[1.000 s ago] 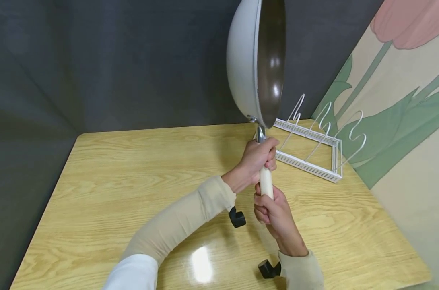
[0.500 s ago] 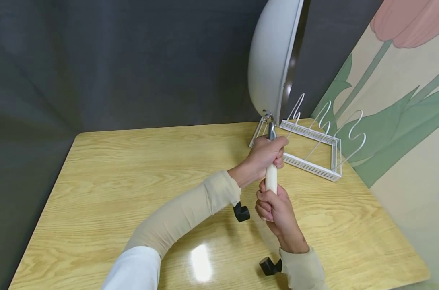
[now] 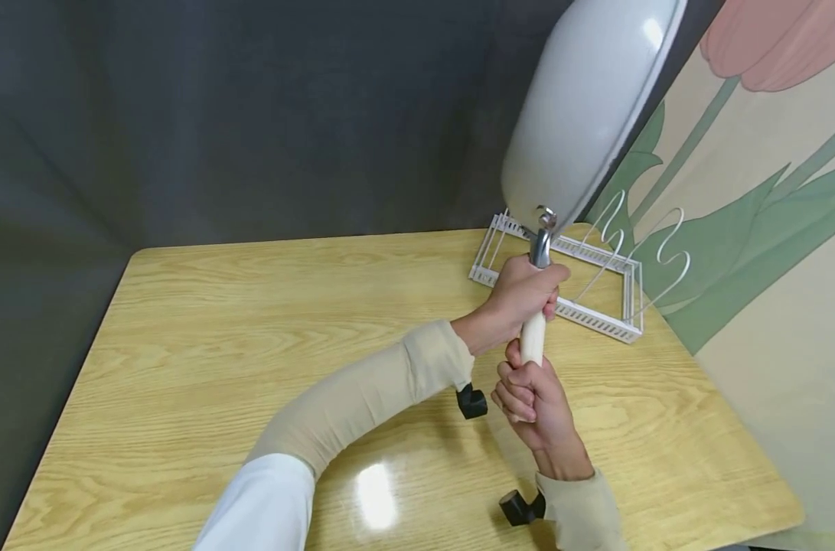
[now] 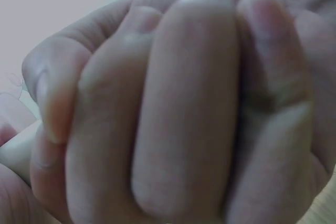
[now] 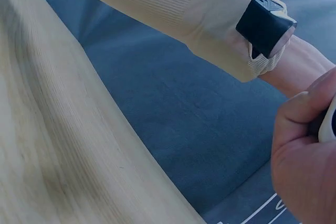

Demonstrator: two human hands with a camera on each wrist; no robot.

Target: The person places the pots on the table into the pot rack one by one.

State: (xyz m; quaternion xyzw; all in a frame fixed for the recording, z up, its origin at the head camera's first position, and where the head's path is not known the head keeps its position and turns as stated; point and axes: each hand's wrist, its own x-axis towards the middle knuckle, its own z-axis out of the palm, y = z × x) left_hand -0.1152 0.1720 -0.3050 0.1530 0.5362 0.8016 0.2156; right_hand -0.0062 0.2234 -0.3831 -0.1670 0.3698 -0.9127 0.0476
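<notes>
Fingers (image 3: 527,295) of the left hand (image 3: 520,295) clench the upper handle (image 3: 533,337); the right hand (image 3: 534,402) grips its lower end. The pan (image 3: 582,115) is raised, tilted over the wire rack (image 3: 596,302) at the table (image 3: 217,321) corner. Judged risk: the rim snagging a rack prong.

Left wrist: clenched fingers (image 4: 184,108) fill the frame.

Right wrist: the handle is barely visible; a twisting, top-heavy pan could loosen this grip.

A light wood-grain tabletop (image 3: 217,344) with rounded corners fills the lower part of the head view, and a bright patch of overhead light reflects off its glossy surface near the front edge. Behind it hangs a dark grey fabric backdrop (image 3: 217,115). To the right stands a cream wall panel (image 3: 789,306) painted with pink tulips and green leaves.
</notes>
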